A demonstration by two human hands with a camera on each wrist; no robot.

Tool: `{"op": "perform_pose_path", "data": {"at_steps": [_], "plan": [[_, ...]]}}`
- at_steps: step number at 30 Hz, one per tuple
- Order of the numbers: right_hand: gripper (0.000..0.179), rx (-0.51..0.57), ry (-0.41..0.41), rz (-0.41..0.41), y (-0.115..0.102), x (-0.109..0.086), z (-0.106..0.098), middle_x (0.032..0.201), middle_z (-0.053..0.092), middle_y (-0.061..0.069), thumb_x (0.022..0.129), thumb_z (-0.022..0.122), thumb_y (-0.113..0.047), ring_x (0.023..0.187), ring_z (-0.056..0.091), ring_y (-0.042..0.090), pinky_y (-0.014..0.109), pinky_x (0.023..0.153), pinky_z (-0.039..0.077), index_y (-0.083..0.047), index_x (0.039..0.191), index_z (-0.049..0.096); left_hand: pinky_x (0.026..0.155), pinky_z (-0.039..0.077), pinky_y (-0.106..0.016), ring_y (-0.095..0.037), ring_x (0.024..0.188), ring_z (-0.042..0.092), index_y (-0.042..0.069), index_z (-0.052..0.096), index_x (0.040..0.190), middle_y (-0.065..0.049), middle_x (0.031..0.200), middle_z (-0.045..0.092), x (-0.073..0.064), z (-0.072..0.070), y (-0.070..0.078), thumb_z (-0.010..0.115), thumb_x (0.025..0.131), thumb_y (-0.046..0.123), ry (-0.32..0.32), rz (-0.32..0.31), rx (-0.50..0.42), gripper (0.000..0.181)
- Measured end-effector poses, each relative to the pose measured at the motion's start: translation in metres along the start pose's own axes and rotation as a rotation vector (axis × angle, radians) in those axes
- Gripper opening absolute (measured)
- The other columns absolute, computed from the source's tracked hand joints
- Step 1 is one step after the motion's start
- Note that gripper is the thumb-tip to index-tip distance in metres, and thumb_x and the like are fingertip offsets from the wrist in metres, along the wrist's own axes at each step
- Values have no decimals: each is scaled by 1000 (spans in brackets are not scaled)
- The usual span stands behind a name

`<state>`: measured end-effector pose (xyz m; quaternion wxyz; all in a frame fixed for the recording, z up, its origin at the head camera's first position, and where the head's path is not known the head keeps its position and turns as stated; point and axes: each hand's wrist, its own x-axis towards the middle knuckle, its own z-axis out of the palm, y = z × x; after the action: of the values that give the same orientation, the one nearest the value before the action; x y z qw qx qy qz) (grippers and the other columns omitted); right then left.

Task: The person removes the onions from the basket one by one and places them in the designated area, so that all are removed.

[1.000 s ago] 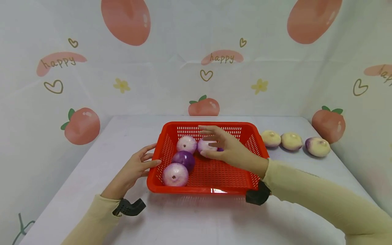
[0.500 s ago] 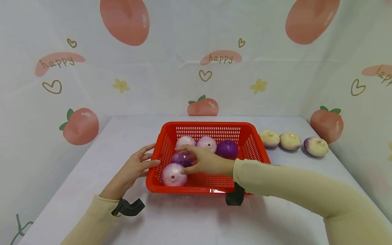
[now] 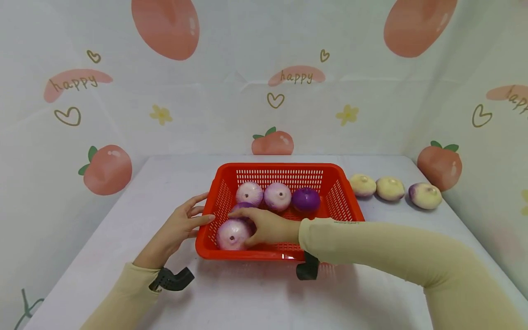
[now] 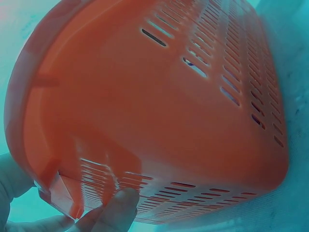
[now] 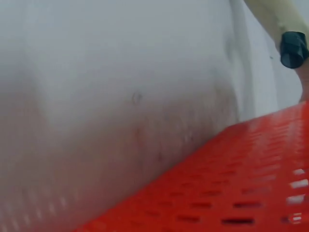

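In the head view, a red plastic basket (image 3: pixel 280 166) with slotted walls stands on the white table. My left hand (image 3: pixel 177 231) grips its left rim, thumb over the edge and fingers outside; the left wrist view shows the fingertips (image 4: pixel 124 203) against the outer basket wall (image 4: pixel 111 106). My right hand (image 3: pixel 270 227) reaches into the basket and holds the pale purple onion (image 3: pixel 228 236) at the front left, fingers behind it and thumb at its right. A dark purple onion (image 3: pixel 244 206) behind it is partly hidden by that hand. The right wrist view shows only the basket's slotted wall (image 5: pixel 231 193).
Along the basket's back sit two pale onions, the left one (image 3: pixel 249 192) beside the middle one (image 3: pixel 277 196), and a dark purple onion (image 3: pixel 305 200). Three yellowish onions (image 3: pixel 390 189) lie on the table to the right. A printed cloth (image 3: pixel 222 101) hangs behind.
My right hand has moved left and down from above the back onions to the front-left onion and taken hold of it. My left hand stays on the basket rim.
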<state>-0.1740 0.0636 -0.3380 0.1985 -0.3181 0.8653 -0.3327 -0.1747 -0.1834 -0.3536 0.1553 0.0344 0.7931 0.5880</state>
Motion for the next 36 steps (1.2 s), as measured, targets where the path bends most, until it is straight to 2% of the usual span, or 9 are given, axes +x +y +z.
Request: {"op": "perform_pose_path", "data": {"at_steps": [5,10,15,21,27,31,36], "plan": [[66,-87,6,-21,2,3,6,131,54,0,82,77,-20,122,51,15,32,102,48,-20,141,48,85,56,-47,-37,118,58,13,22,154,-28,141,46,0,1,2,62,94,22,-5,6,3,73],[68,-124,11,9,0,6,10,125,51,4,80,79,-20,116,48,16,33,100,50,-21,141,48,85,57,-46,-34,116,59,14,24,153,-28,140,47,-1,0,1,63,94,21,2,-3,-2,72],[65,-113,31,22,-2,6,13,121,51,4,78,80,-19,112,47,15,32,97,51,-22,137,50,85,57,-45,-31,114,60,14,25,153,-27,140,47,0,0,0,62,94,20,3,4,-3,70],[61,-103,57,-18,-1,5,14,122,53,-1,77,81,-23,114,47,13,28,98,50,-21,131,52,85,57,-45,-34,117,59,14,24,153,-27,141,47,1,-1,0,62,94,21,7,2,8,71],[57,-46,79,-70,0,0,11,119,57,-6,77,81,-21,115,54,10,28,100,49,-22,126,51,85,57,-46,-35,118,58,14,23,154,-27,140,47,1,-1,-1,62,94,21,10,1,9,71],[60,16,70,-21,1,-6,4,119,56,-10,78,80,-20,114,55,9,30,100,49,-27,129,49,84,57,-46,-32,115,60,14,23,154,-27,140,47,1,-1,-1,62,94,21,8,1,4,71],[67,65,83,67,0,-15,-9,123,55,-7,78,80,-23,118,52,14,35,99,50,-32,134,46,84,57,-46,-29,112,62,14,23,154,-27,140,47,1,-1,-1,63,94,21,5,-3,-2,72]]}}
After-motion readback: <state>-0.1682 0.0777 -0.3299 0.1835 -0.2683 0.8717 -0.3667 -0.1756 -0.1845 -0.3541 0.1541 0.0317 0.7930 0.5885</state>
